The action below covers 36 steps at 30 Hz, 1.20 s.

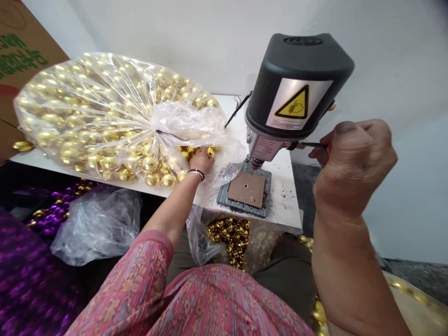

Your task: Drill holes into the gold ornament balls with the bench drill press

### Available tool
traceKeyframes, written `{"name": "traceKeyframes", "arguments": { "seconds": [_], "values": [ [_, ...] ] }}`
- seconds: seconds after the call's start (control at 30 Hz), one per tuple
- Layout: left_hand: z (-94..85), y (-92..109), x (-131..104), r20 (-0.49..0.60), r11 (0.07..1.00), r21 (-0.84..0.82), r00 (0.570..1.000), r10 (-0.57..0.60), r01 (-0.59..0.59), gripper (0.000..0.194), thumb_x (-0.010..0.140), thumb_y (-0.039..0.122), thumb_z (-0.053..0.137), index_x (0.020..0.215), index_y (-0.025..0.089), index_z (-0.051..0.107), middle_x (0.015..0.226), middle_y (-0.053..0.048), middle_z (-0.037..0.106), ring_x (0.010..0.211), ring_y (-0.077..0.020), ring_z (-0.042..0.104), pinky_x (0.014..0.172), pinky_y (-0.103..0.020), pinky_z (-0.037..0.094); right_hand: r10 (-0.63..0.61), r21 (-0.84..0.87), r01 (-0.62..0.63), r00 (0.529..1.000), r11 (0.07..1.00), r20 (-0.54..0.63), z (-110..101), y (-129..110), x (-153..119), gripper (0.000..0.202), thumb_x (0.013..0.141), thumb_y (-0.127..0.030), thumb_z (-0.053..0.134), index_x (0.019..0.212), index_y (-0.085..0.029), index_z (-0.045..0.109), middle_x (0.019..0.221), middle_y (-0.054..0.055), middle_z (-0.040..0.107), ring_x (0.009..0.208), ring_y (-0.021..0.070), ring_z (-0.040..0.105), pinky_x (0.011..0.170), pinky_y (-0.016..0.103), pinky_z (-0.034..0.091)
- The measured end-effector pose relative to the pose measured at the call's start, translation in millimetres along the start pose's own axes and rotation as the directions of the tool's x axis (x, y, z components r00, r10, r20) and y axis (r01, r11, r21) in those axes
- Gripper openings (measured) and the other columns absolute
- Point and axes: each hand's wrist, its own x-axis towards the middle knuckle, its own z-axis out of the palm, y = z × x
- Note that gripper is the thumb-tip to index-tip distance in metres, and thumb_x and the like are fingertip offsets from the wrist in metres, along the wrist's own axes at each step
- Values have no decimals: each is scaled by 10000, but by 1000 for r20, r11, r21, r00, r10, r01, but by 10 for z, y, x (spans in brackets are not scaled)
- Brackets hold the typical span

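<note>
My left hand [202, 161] reaches into the mouth of a large clear plastic bag [105, 116] full of shiny gold faceted balls. Gold balls show around its fingers, which are mostly hidden by plastic and balls. On the right, my right hand [357, 163] is closed around the lever [313, 144] of a black and silver drill press [297, 84]. Below the drill's tip, a brown square plate [247, 187] with a small hole lies on the grey ridged base [268, 186]. No ball is on the plate.
The white table [282, 175] has dark shavings around the base. Below its front edge hangs an open bag of gold pieces [231, 235]. Crumpled clear plastic [100, 224] and purple and gold balls [58, 210] are at lower left. A cardboard box [28, 60] stands behind, far left.
</note>
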Motion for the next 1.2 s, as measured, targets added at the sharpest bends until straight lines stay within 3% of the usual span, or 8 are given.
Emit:
{"name": "traceKeyframes", "arguments": {
  "seconds": [0.1,0.23,0.33,0.4,0.57,0.7,0.9,1.2],
  "values": [
    [-49,-7,-105,13,995,-73,997,76,-75,560,916,177,788,1475,192,753,1443,-211,780,1428,-413,709,1284,-506,535,-17,-20,17,1000,1000,2,11,16,-10,469,1115,-589,571,860,-203,492,748,-53,508,653,64,515,654,265,410],
    [-155,-52,-390,95,907,-381,968,233,-181,658,897,274,823,1539,179,716,1391,-155,778,1264,-322,746,1178,-453,607,-23,-9,23,1000,1000,2,39,39,-2,439,1109,-559,574,860,-208,485,737,-56,489,648,71,511,653,263,377],
    [-145,-71,-682,287,798,-595,902,324,-97,833,874,324,860,1652,192,594,1246,-101,800,1038,-239,752,972,-386,649,-28,20,28,1000,999,-1,58,45,11,381,1110,-490,559,868,-215,454,753,-58,465,662,67,483,669,255,370],
    [-99,-49,-838,387,767,-641,850,357,-31,811,870,343,883,1610,190,588,1098,-54,793,926,-202,722,867,-340,629,-33,25,32,999,999,9,61,38,21,351,1120,-452,546,880,-219,440,771,-61,454,671,59,467,684,252,368],
    [35,77,-948,364,782,-615,840,401,-107,530,882,346,880,1366,193,726,1069,-37,795,946,-186,713,879,-312,605,-62,5,62,993,998,96,24,-1,43,333,1144,-411,538,894,-218,432,788,-67,492,687,45,491,729,257,413],
    [92,152,-879,340,820,-554,861,378,-142,521,911,401,841,1380,183,778,1160,-81,832,972,-212,733,920,-348,616,-88,-8,90,987,996,131,-6,2,65,368,1165,-470,522,913,-206,473,787,-70,504,688,36,498,749,239,447],
    [36,270,-838,400,856,-445,796,454,-265,379,956,455,790,1225,191,831,1089,-71,825,959,-222,723,895,-343,597,-55,-60,67,982,996,181,-12,-74,169,382,1174,-438,505,881,-209,419,781,-70,465,695,21,456,785,226,419],
    [28,414,-875,407,873,-352,784,468,-338,384,962,431,772,1274,214,824,1117,-37,842,1037,-238,737,941,-327,591,60,-79,-46,983,996,173,19,-282,255,396,1087,-395,615,795,-247,392,713,-60,469,648,74,435,754,282,443]
  ]
}}
